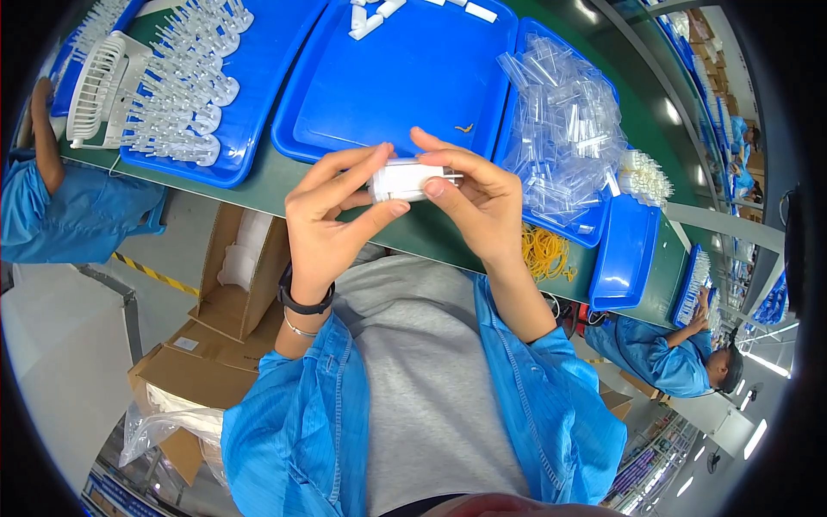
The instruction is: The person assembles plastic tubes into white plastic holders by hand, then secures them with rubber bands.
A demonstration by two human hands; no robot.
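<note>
A white plug-in charger [403,180] is held up in front of my chest, above the near edge of the table. My left hand [332,207] closes on its left end, thumb below and fingers above. My right hand [482,202] pinches its right end between thumb and fingers, where thin metal prongs stick out to the right. Behind both hands lies a large blue tray [396,95], with several white pieces [366,26] along its far side and a small brownish scrap [464,128] near its right side.
At left, a blue tray [228,164] carries rows of white pronged plugs [177,95] beside a white rack [95,90]. Clear plastic sleeves [564,129] fill a tray at right, above yellow rubber bands [547,254] and a smaller blue tray [624,250]. Co-workers sit on both sides. Cardboard boxes [207,362] stand lower left.
</note>
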